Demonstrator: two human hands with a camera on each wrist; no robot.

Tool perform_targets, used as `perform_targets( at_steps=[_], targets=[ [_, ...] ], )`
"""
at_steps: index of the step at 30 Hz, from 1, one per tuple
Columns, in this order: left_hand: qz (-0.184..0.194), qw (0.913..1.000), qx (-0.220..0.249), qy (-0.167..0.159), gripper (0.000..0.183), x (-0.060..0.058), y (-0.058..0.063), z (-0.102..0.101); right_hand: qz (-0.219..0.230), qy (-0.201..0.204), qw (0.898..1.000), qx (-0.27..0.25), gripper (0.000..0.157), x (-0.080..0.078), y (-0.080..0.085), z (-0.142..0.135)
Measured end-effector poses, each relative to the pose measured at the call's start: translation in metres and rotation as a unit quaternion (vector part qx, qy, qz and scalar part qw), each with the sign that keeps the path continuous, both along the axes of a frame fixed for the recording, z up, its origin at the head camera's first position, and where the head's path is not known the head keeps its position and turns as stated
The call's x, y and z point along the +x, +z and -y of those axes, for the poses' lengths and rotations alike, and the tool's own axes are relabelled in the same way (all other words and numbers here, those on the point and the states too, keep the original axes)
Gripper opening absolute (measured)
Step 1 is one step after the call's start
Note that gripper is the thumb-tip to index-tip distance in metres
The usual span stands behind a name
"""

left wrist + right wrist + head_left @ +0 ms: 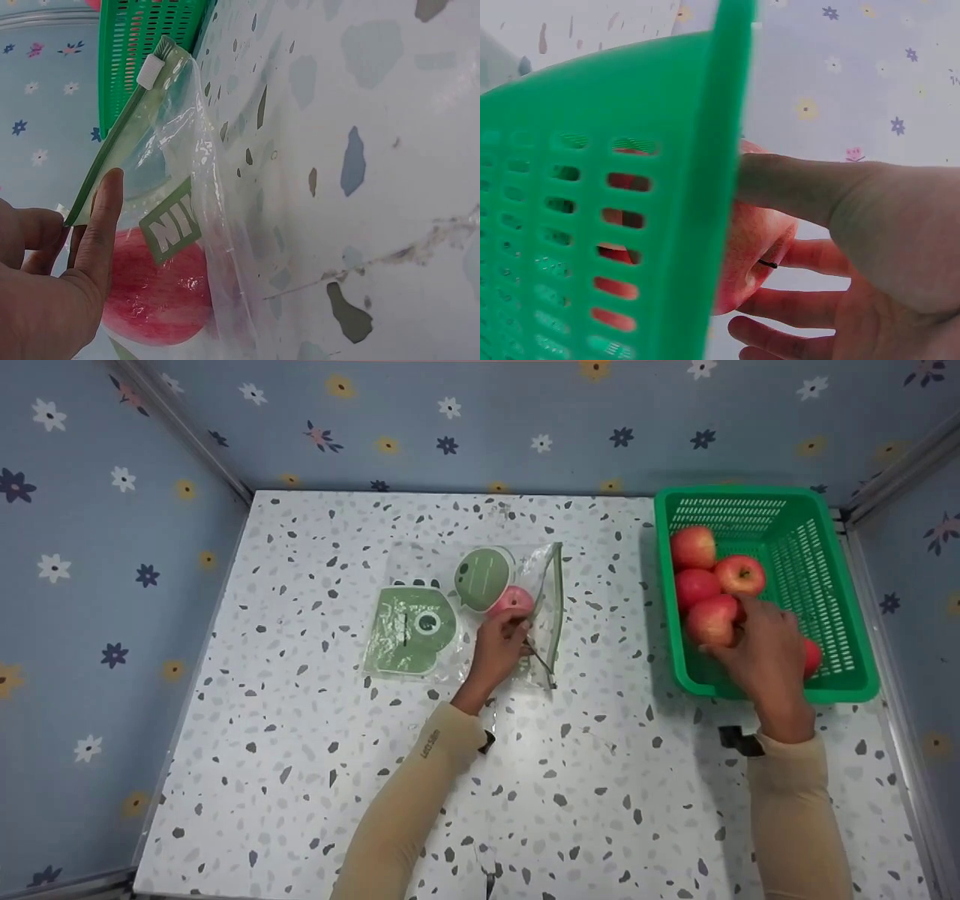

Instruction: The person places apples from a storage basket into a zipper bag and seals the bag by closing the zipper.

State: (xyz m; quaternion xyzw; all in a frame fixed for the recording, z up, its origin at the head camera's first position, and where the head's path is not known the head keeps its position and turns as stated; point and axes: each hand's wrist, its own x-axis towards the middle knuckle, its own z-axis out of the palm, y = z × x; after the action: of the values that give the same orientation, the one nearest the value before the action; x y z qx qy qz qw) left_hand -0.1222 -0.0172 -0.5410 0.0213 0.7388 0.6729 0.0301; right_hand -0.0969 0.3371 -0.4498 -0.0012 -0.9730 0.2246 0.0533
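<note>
While left fingers (103, 225) pinch bag (442, 622), right (802, 304) grip apple (709, 622)

Bright light glints off the plastic bag (169, 165) and tabletop (540, 765); the basket rim (701, 187) (right wrist view) is blurred.

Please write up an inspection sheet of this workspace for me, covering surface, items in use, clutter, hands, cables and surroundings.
Surface: white speckled tabletop; a thin crack-like line shows in the left wrist view.
Items in use: clear dinosaur-print zip bag lying flat-side down, one red apple inside; green perforated basket on the right, holding several apples, some partly hidden.
Clutter: nothing seen.
Hands: left hand pinches the bag's zip edge; right hand grips an apple in the basket.
Cables: nothing seen.
Surroundings: blue-grey flower-patterned panels at the left, far and right sides.
</note>
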Motion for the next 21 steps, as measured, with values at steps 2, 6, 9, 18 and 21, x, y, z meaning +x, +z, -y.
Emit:
perform_targets(
  at_steps=[2,6,9,18,21],
  targets=[
    [0.004,1.0000,0.001,-0.001,0.024,0.000,0.000,0.000,-0.003,0.000,1.000,-0.003,0.080,-0.001,0.003,0.002],
    [0.009,0.9999,0.008,0.000,0.024,-0.001,0.000,0.000,-0.017,0.002,1.000,0.000,0.083,-0.001,0.009,0.008],
    [0.009,0.9999,0.006,0.002,0.025,0.000,0.001,0.000,-0.027,0.003,1.000,0.006,0.083,-0.001,0.013,0.014],
    [-0.003,0.9999,0.010,0.000,0.024,0.000,-0.001,0.000,-0.065,0.018,0.998,0.006,0.082,-0.003,0.021,0.033],
    [-0.021,0.9998,-0.004,0.002,0.024,0.000,-0.003,0.000,-0.081,0.029,0.996,0.011,0.082,-0.003,0.022,0.041]
  ],
)
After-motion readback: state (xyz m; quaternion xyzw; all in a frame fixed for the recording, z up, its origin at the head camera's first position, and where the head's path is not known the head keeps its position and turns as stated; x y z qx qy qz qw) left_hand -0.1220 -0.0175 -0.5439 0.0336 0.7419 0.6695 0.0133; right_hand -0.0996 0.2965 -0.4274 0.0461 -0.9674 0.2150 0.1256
